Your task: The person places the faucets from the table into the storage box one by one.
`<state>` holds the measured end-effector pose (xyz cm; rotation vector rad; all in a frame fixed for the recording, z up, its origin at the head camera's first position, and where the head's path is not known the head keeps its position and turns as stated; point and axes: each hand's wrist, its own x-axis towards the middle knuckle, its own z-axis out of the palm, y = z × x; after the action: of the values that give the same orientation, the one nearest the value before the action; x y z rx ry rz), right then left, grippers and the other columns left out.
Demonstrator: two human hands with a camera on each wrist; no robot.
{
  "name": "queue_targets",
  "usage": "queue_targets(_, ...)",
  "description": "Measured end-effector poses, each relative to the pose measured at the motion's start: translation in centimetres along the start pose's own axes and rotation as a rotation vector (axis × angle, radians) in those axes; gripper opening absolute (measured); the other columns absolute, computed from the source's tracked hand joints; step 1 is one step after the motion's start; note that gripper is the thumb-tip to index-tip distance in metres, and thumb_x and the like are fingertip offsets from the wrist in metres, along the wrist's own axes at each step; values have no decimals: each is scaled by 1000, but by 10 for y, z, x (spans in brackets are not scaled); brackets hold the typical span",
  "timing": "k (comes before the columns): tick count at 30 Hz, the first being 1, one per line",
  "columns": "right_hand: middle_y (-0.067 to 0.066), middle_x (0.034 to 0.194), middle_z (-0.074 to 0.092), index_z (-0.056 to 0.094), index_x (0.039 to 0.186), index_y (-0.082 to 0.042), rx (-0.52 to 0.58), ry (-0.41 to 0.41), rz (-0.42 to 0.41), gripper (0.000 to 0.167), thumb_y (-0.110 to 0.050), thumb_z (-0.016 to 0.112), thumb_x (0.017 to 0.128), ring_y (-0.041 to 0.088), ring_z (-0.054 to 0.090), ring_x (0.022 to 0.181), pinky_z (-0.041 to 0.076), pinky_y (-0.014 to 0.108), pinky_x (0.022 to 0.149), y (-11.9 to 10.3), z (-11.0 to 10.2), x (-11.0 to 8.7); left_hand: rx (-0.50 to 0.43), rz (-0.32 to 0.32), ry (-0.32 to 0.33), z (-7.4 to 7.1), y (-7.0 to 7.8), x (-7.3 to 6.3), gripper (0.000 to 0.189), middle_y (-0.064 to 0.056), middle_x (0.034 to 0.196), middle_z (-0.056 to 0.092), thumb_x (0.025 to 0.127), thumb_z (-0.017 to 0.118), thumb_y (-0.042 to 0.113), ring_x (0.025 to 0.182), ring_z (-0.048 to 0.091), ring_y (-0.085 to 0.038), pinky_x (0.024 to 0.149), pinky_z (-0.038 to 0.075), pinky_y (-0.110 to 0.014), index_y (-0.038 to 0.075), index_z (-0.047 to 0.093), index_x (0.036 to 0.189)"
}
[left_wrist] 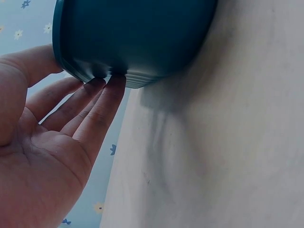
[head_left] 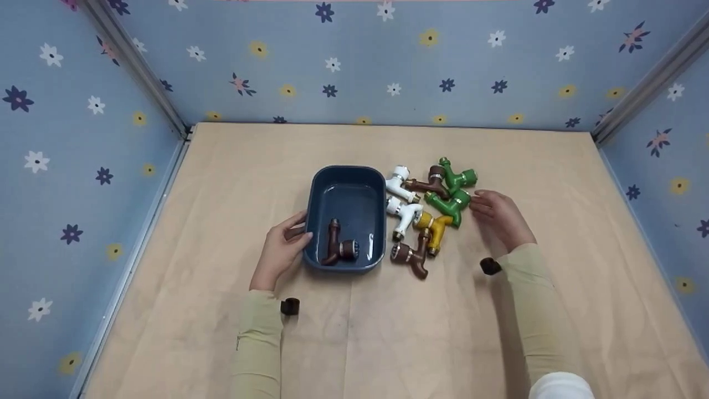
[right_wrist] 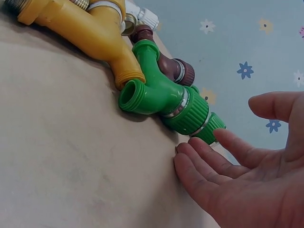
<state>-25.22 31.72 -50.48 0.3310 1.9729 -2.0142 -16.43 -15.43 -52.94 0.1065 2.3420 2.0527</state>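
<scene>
A dark blue rectangular tub (head_left: pixel 349 173) stands in the middle of the table. Inside it, near the front left, lies one brown tap (head_left: pixel 333 244). My left hand (head_left: pixel 281 249) touches the tub's left side, its fingers nearly straight against the wall and the thumb by the rim. To the right of the tub is a cluster of plastic taps. My right hand (head_left: pixel 501 216) is at the cluster's right edge, palm turned inward, fingers extended and holding nothing. Its fingertips are close to the knob of the nearer green tap (right_wrist: pixel 159 95).
Next to the tub lie two white taps (head_left: pixel 409 213), a yellow tap (head_left: pixel 439 230) and a brown tap (head_left: pixel 412 256). Behind them are another brown tap (head_left: pixel 429 185) and a second green tap (head_left: pixel 457 176). Flower-patterned panels (head_left: pixel 354 61) wall the table (head_left: pixel 249 160).
</scene>
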Motion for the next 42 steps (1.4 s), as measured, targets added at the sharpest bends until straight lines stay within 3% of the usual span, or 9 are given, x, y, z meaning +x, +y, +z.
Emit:
queue_targets(7, 29, 143, 36, 27, 142, 11, 5, 2, 11, 52, -21, 38, 104, 35, 40, 131, 32, 39, 109, -2, 1, 5, 10, -28, 8, 1, 1, 0, 53, -17, 137, 50, 89, 64, -3, 116, 56, -31, 93, 48, -29, 2, 48, 139)
queue_targets(22, 20, 143, 40, 36, 141, 5, -55, -9, 38, 52, -28, 42, 102, 29, 40, 129, 30, 40, 110, -7, 8, 10, 3, -7, 8, 2, 0, 1, 53, -22, 135, 50, 89, 63, -5, 116, 55, -36, 94, 48, -33, -2, 47, 139)
queue_targets(28, 19, 147, 36, 35, 144, 4, -86, -44, 34, 53, -31, 37, 104, 29, 36, 133, 27, 41, 111, -7, 8, 10, -6, 1, 12, 2, 0, 1, 53, -24, 134, 50, 88, 64, -6, 115, 55, -37, 94, 48, -34, -2, 47, 139)
queue_targets(42, 19, 145, 38, 38, 143, 3, -128, -29, 19, 51, -29, 26, 105, 30, 40, 129, 31, 41, 109, -5, 6, 10, -13, 0, 13, 1, 0, 1, 53, -23, 135, 50, 88, 64, -6, 116, 55, -38, 94, 48, -31, -3, 47, 139)
